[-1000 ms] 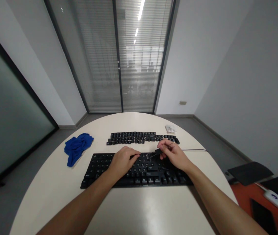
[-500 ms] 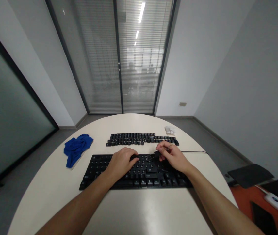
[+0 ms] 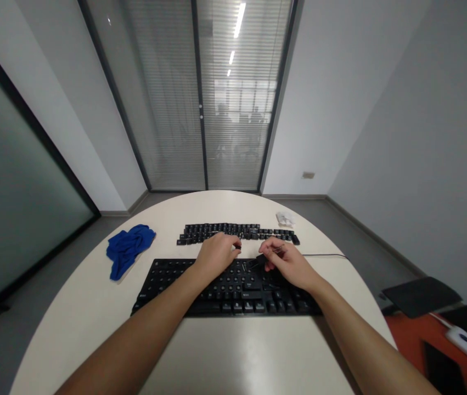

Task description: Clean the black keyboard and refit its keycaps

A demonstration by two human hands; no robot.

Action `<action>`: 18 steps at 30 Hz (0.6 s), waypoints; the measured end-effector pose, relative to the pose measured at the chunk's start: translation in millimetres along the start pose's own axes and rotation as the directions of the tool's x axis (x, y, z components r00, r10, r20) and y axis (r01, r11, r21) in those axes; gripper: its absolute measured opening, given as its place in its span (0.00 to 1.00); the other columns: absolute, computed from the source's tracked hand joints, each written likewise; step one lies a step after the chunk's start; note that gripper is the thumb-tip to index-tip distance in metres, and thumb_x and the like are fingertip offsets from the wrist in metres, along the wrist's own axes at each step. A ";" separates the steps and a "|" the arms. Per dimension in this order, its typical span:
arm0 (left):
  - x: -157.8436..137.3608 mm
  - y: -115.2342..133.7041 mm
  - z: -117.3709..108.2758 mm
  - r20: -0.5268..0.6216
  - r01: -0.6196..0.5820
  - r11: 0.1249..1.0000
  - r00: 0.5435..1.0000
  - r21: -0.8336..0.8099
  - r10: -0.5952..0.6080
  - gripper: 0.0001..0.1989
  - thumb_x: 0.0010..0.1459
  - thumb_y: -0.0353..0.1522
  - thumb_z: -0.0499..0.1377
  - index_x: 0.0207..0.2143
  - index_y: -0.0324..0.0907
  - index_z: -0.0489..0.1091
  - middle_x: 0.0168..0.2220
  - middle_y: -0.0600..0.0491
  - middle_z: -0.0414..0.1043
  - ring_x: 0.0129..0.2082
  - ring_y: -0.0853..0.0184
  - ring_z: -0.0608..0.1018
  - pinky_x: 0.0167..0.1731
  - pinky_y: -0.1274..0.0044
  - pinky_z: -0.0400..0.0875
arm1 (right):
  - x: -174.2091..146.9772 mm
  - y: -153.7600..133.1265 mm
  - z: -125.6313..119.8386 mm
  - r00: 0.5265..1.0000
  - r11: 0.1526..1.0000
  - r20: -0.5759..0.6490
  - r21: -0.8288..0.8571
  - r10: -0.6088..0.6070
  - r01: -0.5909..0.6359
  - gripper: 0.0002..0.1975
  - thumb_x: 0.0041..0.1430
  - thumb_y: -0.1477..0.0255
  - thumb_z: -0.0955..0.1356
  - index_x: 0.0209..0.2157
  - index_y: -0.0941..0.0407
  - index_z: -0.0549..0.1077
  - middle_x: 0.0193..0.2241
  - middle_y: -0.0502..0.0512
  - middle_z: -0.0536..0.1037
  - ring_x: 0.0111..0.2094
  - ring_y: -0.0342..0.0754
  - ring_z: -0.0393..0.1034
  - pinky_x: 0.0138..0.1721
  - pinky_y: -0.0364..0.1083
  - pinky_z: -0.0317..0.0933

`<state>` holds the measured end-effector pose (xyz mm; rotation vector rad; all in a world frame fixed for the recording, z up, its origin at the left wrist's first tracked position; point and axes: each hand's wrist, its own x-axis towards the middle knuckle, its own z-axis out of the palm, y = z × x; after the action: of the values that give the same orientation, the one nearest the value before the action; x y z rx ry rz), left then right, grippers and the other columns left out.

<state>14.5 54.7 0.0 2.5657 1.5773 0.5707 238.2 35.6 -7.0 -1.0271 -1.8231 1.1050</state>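
A black keyboard (image 3: 253, 286) lies in front of me, with many of its keycaps off and the small key stems bare. My left hand (image 3: 215, 255) is over its back edge, thumb and forefinger pinched on a small black keycap (image 3: 238, 248). My right hand (image 3: 288, 264) grips a keycap puller (image 3: 262, 259) with a black body and thin wire loops. The puller's wire end is low over the right part of the keyboard. Behind the keyboard, loose black keycaps (image 3: 200, 232) are laid out in rows, just beyond my left fingertips.
A crumpled blue cloth (image 3: 128, 247) is on the left of the round white table (image 3: 217, 354). At the back right sits a small clear bag (image 3: 285, 219) with pale contents. The keyboard's cable (image 3: 327, 254) runs off to the right. A red-orange chair (image 3: 408, 340) stands beside the table.
My left hand has lifted off the keys and moved forward and right, toward the loose keycaps, with a keycap in its fingers. My right hand with the puller has barely shifted.
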 end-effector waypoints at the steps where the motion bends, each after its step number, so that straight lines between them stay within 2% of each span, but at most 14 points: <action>1: 4.7 1.3 2.8 0.000 -0.011 0.999 1.000 0.031 0.011 0.08 0.60 0.34 0.62 0.42 0.47 0.77 0.39 0.50 0.78 0.43 0.58 0.78 0.42 0.70 0.72 | -0.1 0.3 -0.1 1.000 1.000 0.002 0.000 0.000 0.000 0.14 0.66 0.58 0.65 0.37 0.56 0.70 0.24 0.46 0.69 0.23 0.43 0.71 0.28 0.43 0.61; 10: 31.1 6.0 22.7 0.053 -0.189 0.980 0.981 0.062 0.186 0.04 0.58 0.32 0.65 0.36 0.44 0.78 0.35 0.48 0.76 0.46 0.57 0.74 0.43 0.71 0.71 | -0.1 -3.2 -2.9 1.000 1.000 0.000 -0.016 0.015 -0.015 0.14 0.66 0.59 0.65 0.36 0.56 0.70 0.24 0.47 0.69 0.23 0.43 0.71 0.27 0.42 0.61; 18: 37.2 6.0 26.1 0.051 -0.232 0.968 0.972 0.099 0.228 0.04 0.60 0.32 0.63 0.36 0.42 0.78 0.35 0.47 0.78 0.45 0.56 0.73 0.44 0.68 0.69 | -1.6 -3.5 -3.1 1.000 1.000 0.000 -0.010 0.018 -0.018 0.13 0.65 0.60 0.65 0.36 0.56 0.70 0.23 0.46 0.68 0.23 0.43 0.71 0.28 0.42 0.62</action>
<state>43.6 87.8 -12.6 2.8424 1.3395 0.4634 240.6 34.1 -3.0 -1.0511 -1.8245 1.1075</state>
